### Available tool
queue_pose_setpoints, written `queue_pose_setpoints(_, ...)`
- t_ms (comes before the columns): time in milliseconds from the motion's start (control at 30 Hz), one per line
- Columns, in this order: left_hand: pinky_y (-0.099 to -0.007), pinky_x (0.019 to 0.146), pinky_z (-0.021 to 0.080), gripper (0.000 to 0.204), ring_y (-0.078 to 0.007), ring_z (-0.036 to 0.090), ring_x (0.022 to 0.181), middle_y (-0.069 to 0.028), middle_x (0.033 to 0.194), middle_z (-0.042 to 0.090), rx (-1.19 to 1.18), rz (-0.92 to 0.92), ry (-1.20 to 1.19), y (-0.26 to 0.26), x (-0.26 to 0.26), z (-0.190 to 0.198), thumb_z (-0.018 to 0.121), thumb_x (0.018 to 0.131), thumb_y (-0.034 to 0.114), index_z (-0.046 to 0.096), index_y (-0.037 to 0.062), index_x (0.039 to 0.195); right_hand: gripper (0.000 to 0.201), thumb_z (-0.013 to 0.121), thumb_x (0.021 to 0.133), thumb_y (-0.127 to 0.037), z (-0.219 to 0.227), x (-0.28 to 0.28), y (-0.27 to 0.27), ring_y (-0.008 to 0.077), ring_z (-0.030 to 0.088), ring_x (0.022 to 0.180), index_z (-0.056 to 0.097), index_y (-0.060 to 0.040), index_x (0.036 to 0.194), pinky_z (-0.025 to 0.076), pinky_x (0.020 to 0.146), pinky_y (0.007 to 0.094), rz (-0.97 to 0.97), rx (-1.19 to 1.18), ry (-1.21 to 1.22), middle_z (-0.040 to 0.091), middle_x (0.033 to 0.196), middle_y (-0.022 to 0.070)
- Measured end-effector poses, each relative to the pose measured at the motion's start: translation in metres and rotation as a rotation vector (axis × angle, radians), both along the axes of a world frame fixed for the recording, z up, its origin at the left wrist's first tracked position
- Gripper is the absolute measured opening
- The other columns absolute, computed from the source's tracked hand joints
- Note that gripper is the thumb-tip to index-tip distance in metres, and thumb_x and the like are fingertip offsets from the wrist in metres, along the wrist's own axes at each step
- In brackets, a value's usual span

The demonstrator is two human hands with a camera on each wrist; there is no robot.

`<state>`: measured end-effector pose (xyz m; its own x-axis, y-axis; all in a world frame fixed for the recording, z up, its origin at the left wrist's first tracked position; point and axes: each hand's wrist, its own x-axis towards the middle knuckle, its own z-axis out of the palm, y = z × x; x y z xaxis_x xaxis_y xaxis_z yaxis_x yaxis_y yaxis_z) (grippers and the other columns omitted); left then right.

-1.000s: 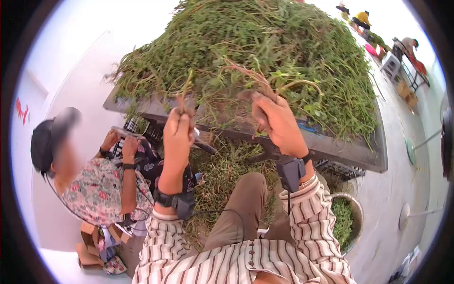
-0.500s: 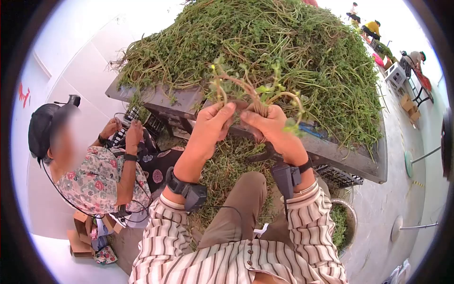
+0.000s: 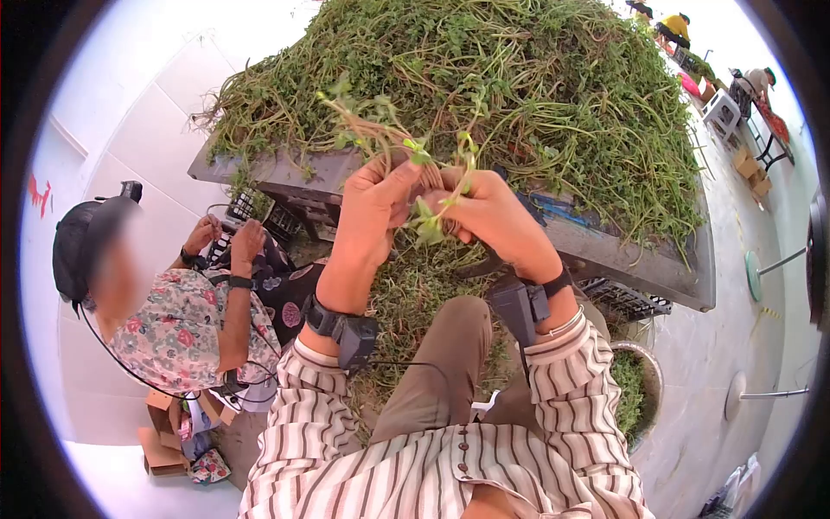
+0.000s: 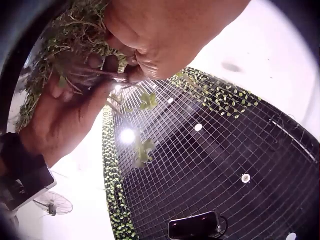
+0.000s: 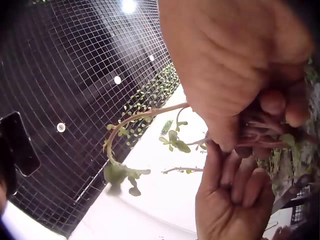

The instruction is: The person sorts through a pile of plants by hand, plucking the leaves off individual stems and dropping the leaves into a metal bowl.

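In the head view a small bunch of reddish-brown stems with green leaves (image 3: 380, 130) is held between two hands that meet in front of the table. The left hand (image 3: 370, 212) pinches the stems between thumb and curled fingers. Close against it, the right hand (image 3: 497, 216) grips the stems from the other side, with a leafy sprig (image 3: 430, 227) hanging by its thumb. In the right wrist view a curved stem (image 5: 132, 117) juts out beside the right hand (image 5: 235, 65). Behind the hands lies a large heap of green plants (image 3: 519, 95).
The heap lies on a dark table (image 3: 640, 259). Loose greens (image 3: 415, 303) cover the ground below. A round basket (image 3: 654, 381) of greens stands at right, black crates under the table. A seated person (image 3: 181, 329) is at left, near cardboard boxes (image 3: 162, 450).
The left hand has moved right and up to meet the right hand. The right hand has turned inward and shifted slightly left, and the stems now lean left over the left hand.
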<state>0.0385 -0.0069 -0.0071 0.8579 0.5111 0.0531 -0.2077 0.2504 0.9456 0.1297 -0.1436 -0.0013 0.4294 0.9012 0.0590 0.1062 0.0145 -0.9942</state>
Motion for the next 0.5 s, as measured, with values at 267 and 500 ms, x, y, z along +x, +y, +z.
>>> queue_pose_setpoints(267,-0.0172,0.037,0.021,0.006,-0.0011,0.029,0.042,0.0072,0.062,0.041,-0.058,0.087,-0.074,-0.004,0.003,0.002,0.059,0.087,0.013,0.057,0.0077,0.089,0.024,0.055,0.090,-0.023,-0.004,-0.008,0.000,0.0035,0.046,0.052,0.061,-0.0004,0.093,0.037,0.045,0.0197,-0.227,0.272,0.146,0.052,0.066,-0.0032)
queue_pose_setpoints(500,-0.0172,0.037,0.023,0.010,-0.0004,0.029,0.043,0.0043,0.066,0.048,-0.052,-0.013,-0.049,-0.009,0.003,0.003,0.053,0.090,0.014,0.053,0.0052,0.095,0.037,0.056,0.089,-0.027,-0.007,-0.014,-0.006,0.0048,0.048,0.073,0.051,-0.0005,0.115,0.040,0.058,0.0205,-0.218,0.256,0.163,0.052,0.089,0.0003)
